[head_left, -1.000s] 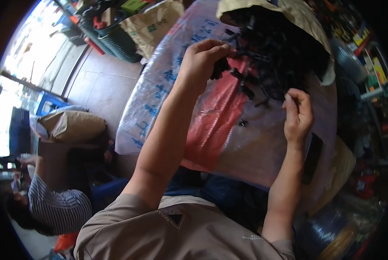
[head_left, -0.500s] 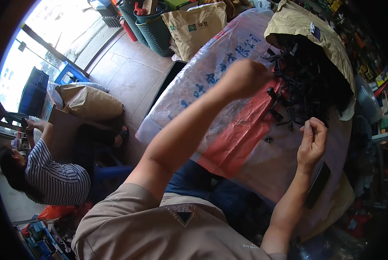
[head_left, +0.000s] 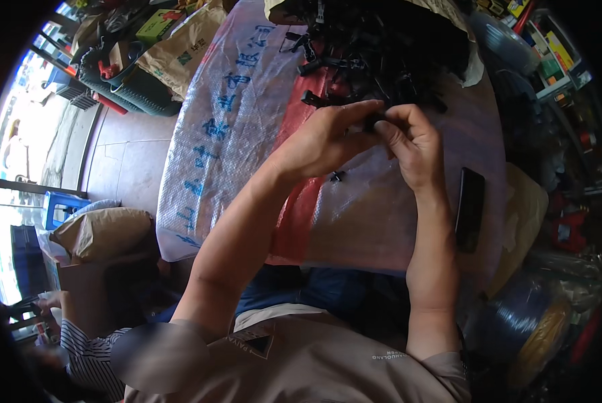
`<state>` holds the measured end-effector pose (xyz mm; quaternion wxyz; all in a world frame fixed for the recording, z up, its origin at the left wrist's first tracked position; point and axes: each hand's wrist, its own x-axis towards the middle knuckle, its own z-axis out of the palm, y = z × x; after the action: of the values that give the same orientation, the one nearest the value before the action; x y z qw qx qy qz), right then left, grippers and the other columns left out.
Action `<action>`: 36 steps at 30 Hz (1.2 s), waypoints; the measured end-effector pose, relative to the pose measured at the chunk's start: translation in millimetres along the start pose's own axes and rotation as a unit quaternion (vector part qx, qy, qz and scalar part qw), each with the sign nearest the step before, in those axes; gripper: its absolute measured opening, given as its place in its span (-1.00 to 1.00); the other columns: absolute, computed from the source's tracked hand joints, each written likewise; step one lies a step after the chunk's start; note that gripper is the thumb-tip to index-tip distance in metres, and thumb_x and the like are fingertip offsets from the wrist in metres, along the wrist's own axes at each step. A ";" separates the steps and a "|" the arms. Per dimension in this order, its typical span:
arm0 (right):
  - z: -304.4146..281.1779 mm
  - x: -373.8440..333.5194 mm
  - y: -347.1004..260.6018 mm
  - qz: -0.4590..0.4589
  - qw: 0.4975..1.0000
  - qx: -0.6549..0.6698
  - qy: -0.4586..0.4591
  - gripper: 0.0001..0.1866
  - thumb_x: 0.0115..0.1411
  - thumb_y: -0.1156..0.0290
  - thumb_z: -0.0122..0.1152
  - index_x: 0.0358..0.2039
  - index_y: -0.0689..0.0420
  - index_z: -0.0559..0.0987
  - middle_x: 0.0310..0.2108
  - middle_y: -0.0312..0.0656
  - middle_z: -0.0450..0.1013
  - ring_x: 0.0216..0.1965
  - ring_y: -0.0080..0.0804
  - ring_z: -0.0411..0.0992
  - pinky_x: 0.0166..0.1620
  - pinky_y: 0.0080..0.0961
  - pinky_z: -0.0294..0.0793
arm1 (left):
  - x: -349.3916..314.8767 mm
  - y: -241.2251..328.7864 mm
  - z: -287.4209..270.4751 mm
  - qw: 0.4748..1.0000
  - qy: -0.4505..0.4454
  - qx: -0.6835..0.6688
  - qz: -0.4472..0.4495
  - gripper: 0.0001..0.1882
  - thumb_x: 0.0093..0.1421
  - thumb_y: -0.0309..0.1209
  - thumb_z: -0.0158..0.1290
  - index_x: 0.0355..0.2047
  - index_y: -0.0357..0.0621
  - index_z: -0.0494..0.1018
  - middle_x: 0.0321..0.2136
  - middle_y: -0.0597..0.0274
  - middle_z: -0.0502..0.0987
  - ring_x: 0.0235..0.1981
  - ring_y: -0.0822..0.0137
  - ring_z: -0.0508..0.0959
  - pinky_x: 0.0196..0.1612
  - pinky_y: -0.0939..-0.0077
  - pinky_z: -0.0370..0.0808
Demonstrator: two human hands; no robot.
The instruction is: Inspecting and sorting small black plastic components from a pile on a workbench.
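My left hand [head_left: 331, 138] and my right hand [head_left: 416, 146] meet over the sack-covered work surface. Between their fingertips is a small dark part [head_left: 373, 122], mostly hidden, so its exact kind does not show. Both hands are closed on it, thumbs and fingers pinching from either side. Just beyond them spreads a heap of black plastic parts [head_left: 355, 67], some with short arms. One small black piece [head_left: 337, 176] lies apart, below my left hand.
A white woven sack [head_left: 247, 127] with a red stripe covers the surface. A black phone [head_left: 470, 208] lies right of my right forearm. Green baskets [head_left: 126, 84] and a paper sack [head_left: 183, 54] stand at the far left. Another person in a striped shirt [head_left: 89, 356] sits at lower left.
My left hand has come back from the heap's left side to meet my right hand; a small dark part now sits between them. The view has turned and shifted right.
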<state>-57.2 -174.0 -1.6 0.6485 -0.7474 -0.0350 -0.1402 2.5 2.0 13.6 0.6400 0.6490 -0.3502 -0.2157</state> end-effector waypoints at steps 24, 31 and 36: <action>-8.7 -4.6 -5.7 0.064 0.991 0.019 -0.116 -0.94 0.22 0.49 0.18 -0.35 0.20 0.54 -0.61 -0.45 0.36 -0.60 -0.80 0.23 -0.54 -0.79 0.18 | -6.4 -15.7 -0.7 0.997 -0.018 0.073 -0.009 -0.54 0.24 -0.48 -0.01 0.13 -0.43 0.26 -0.34 0.14 0.53 -0.31 0.45 0.51 -0.21 0.54 0.47; -6.4 -3.7 -2.2 0.062 0.993 0.030 -0.096 -0.92 0.21 0.46 0.19 -0.34 0.20 0.52 -0.58 -0.43 0.38 -0.58 -0.77 0.27 -0.52 -0.79 0.22 | -4.4 -4.2 3.1 0.999 0.015 0.048 -0.010 -0.56 0.14 -0.50 -0.03 0.04 -0.44 0.33 -0.35 0.15 0.53 -0.35 0.44 0.53 -0.25 0.52 0.48; 9.1 -0.7 1.7 0.044 0.997 0.056 -0.025 -0.72 0.24 0.33 0.20 -0.12 0.21 0.45 -0.37 -0.34 0.45 -0.36 -0.66 0.39 -0.29 -0.73 0.36 | 0.3 -17.8 -9.8 0.922 0.064 -0.382 0.020 -0.55 0.23 -0.53 -0.16 0.13 -0.48 0.21 -0.10 -0.09 0.47 -0.25 0.22 0.56 -0.07 0.36 0.52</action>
<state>-56.0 -165.3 -4.6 0.6938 -0.7140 -0.0255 -0.0906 13.0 7.3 -3.0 0.8644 0.3606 -0.2125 -0.2785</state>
